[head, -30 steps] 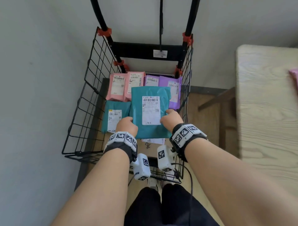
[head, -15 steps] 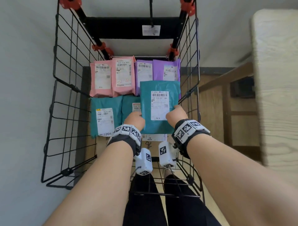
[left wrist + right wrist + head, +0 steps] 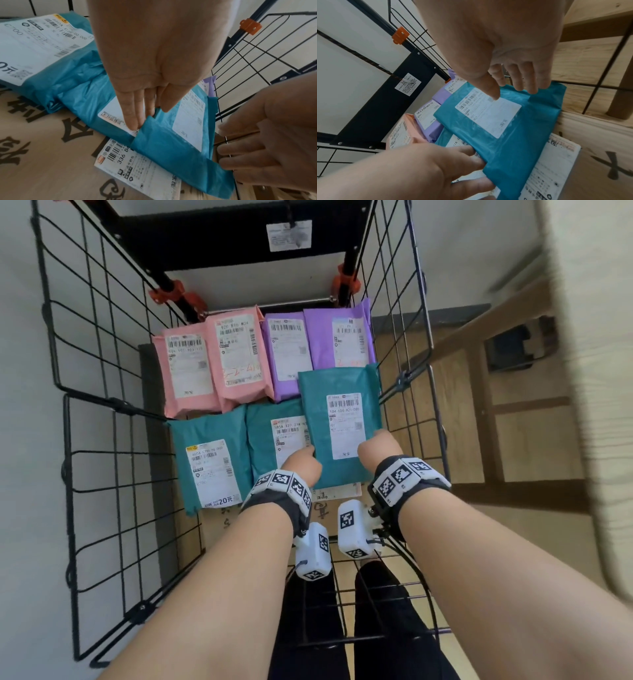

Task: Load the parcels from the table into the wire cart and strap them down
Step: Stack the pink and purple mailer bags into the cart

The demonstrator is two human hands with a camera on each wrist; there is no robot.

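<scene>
A teal parcel (image 3: 337, 381) with a white label hangs low inside the black wire cart (image 3: 113, 405), against its right wall. It overlaps a second teal parcel (image 3: 270, 436) and the purple ones behind. My left hand (image 3: 303, 462) pinches its left edge, thumb on top and fingers (image 3: 132, 116) tucked beneath. My right hand (image 3: 378, 446) grips the right edge, with the thumb (image 3: 491, 90) on the label and the fingers behind. In both wrist views the parcel (image 3: 163, 142) (image 3: 505, 142) lies tilted over a labelled cardboard box (image 3: 42, 148).
Two pink parcels (image 3: 205, 364) and two purple ones (image 3: 291, 350) stand along the cart's back. A third teal parcel (image 3: 209, 453) lies at the near left. A dark cord (image 3: 359, 56) runs to the cart's black back plate. The wooden table (image 3: 589, 337) is to the right.
Both hands have carried the teal parcel rightwards and deeper into the cart, up to the right wall. The head view has moved down closer over the cart.
</scene>
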